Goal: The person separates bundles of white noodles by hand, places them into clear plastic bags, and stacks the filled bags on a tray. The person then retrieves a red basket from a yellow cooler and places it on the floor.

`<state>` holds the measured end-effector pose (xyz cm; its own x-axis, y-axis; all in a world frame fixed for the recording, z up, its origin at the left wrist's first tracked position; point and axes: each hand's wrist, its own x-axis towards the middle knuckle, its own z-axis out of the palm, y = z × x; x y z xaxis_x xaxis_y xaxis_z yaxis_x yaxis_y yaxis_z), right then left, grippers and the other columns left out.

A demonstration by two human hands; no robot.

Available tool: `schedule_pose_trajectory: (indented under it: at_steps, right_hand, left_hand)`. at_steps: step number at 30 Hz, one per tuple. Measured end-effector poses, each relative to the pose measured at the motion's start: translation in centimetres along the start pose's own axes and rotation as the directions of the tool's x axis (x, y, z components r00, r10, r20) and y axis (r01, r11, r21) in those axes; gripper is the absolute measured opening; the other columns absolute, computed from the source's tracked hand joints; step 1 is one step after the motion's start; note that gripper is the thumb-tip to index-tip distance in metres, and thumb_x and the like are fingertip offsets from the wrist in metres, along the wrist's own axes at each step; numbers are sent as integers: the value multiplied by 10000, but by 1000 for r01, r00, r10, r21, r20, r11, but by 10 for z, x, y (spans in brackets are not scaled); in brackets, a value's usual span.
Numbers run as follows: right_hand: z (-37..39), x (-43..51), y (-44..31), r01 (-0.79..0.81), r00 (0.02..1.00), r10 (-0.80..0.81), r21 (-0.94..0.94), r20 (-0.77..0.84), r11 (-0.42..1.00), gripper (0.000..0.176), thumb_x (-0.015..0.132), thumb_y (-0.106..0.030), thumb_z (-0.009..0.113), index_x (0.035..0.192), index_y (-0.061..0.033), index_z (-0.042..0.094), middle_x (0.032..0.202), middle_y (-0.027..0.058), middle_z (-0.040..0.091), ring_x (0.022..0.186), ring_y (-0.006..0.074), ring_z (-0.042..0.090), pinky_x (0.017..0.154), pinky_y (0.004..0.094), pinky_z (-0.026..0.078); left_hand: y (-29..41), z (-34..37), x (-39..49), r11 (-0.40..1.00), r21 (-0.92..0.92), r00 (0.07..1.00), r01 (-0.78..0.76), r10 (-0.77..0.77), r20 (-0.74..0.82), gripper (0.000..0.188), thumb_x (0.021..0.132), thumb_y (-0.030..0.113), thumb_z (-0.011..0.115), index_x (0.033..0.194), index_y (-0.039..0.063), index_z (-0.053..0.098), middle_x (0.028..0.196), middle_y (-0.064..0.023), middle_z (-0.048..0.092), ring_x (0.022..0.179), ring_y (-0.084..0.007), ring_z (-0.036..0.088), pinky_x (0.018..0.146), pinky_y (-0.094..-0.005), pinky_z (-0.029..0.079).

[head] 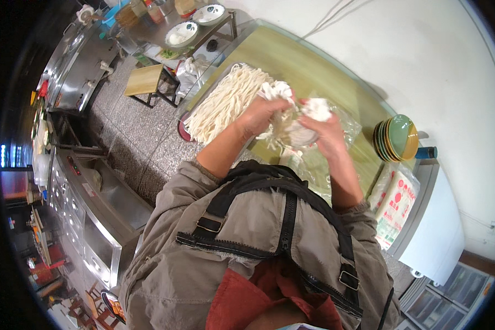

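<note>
A tray [218, 81] heaped with long pale noodles [227, 103] lies on the table at the left. My left hand [260, 116], right beside this heap, grips one end of a bunch of white noodles [275, 90]. My right hand [326, 131] is closed around another white bunch [317, 108]. Between the two hands the strands hang down and are blurred by motion. Behind and below my right hand, a clear plastic bag [348, 119] spreads over the table. Whether the bag is also in my grip cannot be made out.
The yellowish table [334, 72] meets a white wall. At its right end are stacked bowls [402, 136], a blue cylinder [427, 152] and printed plastic packages [396, 202]. A wooden stool [145, 79] stands on the floor to the left, near a metal side table [156, 27] with patterned bowls [182, 34].
</note>
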<state>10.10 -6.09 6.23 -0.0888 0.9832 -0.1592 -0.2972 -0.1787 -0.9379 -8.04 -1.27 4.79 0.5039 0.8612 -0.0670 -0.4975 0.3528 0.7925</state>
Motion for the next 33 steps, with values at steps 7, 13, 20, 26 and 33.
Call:
schedule_pose_trajectory:
  at_steps: [7, 13, 20, 26, 33]
  right_hand:
    - [18, 13, 4, -35, 992, 48, 110, -118, 993, 286, 736, -28, 697, 1005, -1, 602, 947, 66, 650, 830, 137, 615, 749, 278, 484]
    - [16, 16, -9, -68, 996, 79, 197, -50, 978, 266, 762, -69, 696, 999, -2, 595, 966, 62, 641, 855, 146, 608, 764, 299, 477]
    - [36, 23, 7, 169, 983, -179, -172, -47, 971, 341, 736, 67, 589, 1070, -1, 571, 963, 36, 625, 859, 116, 585, 768, 259, 483]
    - [27, 28, 21, 115, 968, -215, -534, -129, 838, 350, 680, -65, 675, 1018, -17, 597, 892, 39, 652, 785, 105, 589, 735, 250, 479]
    - [18, 29, 29, 162, 960, -213, -257, -182, 953, 271, 724, -18, 658, 989, 0, 611, 892, 21, 643, 779, 99, 591, 714, 245, 478]
  left_hand:
    - [-2, -7, 5, 993, -54, 994, 107, -105, 25, 323, 867, 250, 541, 1132, 65, 545, 978, -18, 583, 864, -111, 535, 739, -254, 424]
    - [2, -8, 6, 993, -88, 996, 78, -75, 39, 444, 924, 383, 420, 1229, 70, 495, 1079, -25, 558, 971, -132, 510, 833, -277, 401]
    - [-7, 10, 12, 991, 133, 996, 11, -22, 82, 417, 941, 332, 443, 1238, 41, 473, 1114, -40, 563, 1021, -120, 522, 879, -268, 413]
    - [-14, 4, 7, 969, 228, 995, 90, -99, 30, 381, 926, 298, 495, 1226, 63, 490, 1073, -25, 578, 918, -84, 523, 778, -241, 433]
    - [-27, -14, 5, 978, 196, 997, 79, -77, -20, 311, 882, 127, 550, 1184, 51, 533, 975, 2, 611, 837, -77, 548, 702, -232, 440]
